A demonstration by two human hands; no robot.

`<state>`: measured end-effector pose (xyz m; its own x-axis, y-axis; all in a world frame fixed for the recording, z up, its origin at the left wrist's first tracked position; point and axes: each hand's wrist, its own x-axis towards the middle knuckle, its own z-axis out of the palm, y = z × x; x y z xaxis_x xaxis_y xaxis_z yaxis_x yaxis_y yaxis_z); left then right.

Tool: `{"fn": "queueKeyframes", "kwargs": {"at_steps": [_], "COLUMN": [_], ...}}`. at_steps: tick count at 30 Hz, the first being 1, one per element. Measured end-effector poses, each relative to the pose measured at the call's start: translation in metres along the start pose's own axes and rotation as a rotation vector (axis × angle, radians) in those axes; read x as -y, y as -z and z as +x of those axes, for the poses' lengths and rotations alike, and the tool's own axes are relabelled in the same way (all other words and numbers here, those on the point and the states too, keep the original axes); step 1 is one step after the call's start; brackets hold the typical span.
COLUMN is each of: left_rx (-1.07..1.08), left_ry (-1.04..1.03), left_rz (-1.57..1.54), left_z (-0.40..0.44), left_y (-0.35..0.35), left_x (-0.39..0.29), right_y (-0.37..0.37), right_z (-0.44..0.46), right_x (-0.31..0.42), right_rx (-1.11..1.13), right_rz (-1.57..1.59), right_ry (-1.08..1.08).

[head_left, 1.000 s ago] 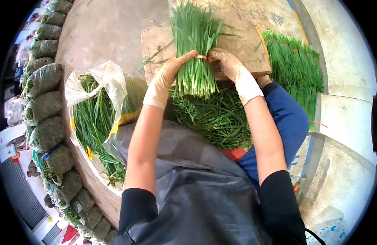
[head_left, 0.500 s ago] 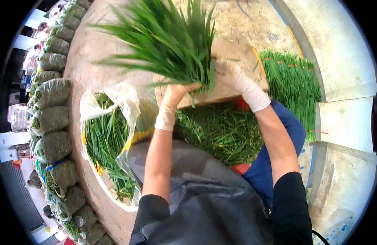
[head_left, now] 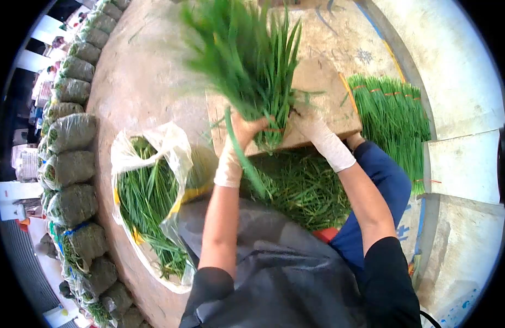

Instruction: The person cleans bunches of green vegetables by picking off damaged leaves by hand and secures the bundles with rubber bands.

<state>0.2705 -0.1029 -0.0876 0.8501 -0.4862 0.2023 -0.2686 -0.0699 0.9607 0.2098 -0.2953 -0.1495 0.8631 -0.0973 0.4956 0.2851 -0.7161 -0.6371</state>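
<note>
My gloved left hand [head_left: 244, 131] is wrapped round the lower end of a bunch of garlic chives [head_left: 263, 76], with a reddish band near its base. The leafy tops point away from me and are blurred. One loose leaf [head_left: 244, 161] hangs across my left wrist. At the bunch's right side, my gloved right hand [head_left: 310, 123] has its fingers drawn together; what they pinch is too small to make out. Beneath both hands lies a board-like block [head_left: 329, 101] with a few stray leaves on it.
Cut leaves [head_left: 307, 188] lie heaped below the block. An open plastic bag [head_left: 178, 142] of loose greens stands at left. Banded bunches [head_left: 389, 120] lie at right beside a low wall [head_left: 460, 164]. Filled sacks [head_left: 72, 131] line the far left, with people beyond.
The bunch has swung more upright and slightly right, showing its banded base. My left hand has moved a little right and down. The loose leaf now hangs over my left wrist.
</note>
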Motion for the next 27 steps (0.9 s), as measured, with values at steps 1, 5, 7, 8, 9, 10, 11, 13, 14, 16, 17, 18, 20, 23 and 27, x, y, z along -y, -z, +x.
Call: {"fn": "queueKeyframes", "kwargs": {"at_steps": [1,5,7,8,9,10,11,13,14,16,17,18,20,23,27], "left_rx": [0.069,0.282,0.296,0.309,0.342,0.316,0.213,0.098,-0.005,-0.100,-0.141,-0.149,-0.374,-0.359,0.023], "left_ry": [0.140,0.406,0.412,0.409,0.332,0.408,0.372,0.456,0.397,0.397,0.376,0.382,0.169,0.094,0.188], "left_rz": [-0.226,0.021,0.199,0.382,0.548,0.751,0.922,1.148,1.189,1.278,1.290,1.352,1.606,1.498,1.080], "left_z": [0.005,0.038,0.034,0.033,0.020,0.010,-0.006,-0.029,-0.042,-0.057,-0.062,-0.064,-0.067,-0.068,-0.048], "left_y": [0.004,0.027,0.024,0.022,0.019,0.013,0.007,-0.014,-0.024,-0.043,-0.049,-0.055,-0.059,-0.045,0.008], "left_x": [-0.022,-0.041,-0.015,-0.001,-0.001,0.000,0.002,-0.018,-0.013,-0.010,-0.004,-0.003,0.048,0.056,-0.013], "right_y": [0.007,0.024,0.003,-0.008,-0.026,-0.030,-0.029,-0.027,-0.031,-0.030,-0.024,-0.018,-0.023,-0.027,-0.008], "right_z": [0.000,0.012,-0.005,-0.012,-0.020,-0.022,-0.025,-0.027,-0.028,-0.022,-0.024,-0.026,-0.035,-0.031,0.017], "right_x": [0.011,0.070,0.062,0.054,0.040,0.037,0.029,0.031,0.031,0.045,0.061,0.073,0.077,0.077,0.107], "right_rx": [0.078,0.085,0.046,-0.003,-0.008,0.033,0.113,0.192,-0.010,-0.207,-0.112,-0.016,0.012,0.064,-0.079], "right_rz": [-0.088,0.711,0.796,0.881,0.844,0.802,0.559,0.323,0.040,-0.234,-0.237,-0.240,-0.236,-0.240,0.046], "right_ry": [0.006,-0.693,-0.879,-1.058,-1.180,-1.126,-0.942,-0.768,-0.458,-0.121,-0.084,-0.046,0.065,0.201,0.264]}}
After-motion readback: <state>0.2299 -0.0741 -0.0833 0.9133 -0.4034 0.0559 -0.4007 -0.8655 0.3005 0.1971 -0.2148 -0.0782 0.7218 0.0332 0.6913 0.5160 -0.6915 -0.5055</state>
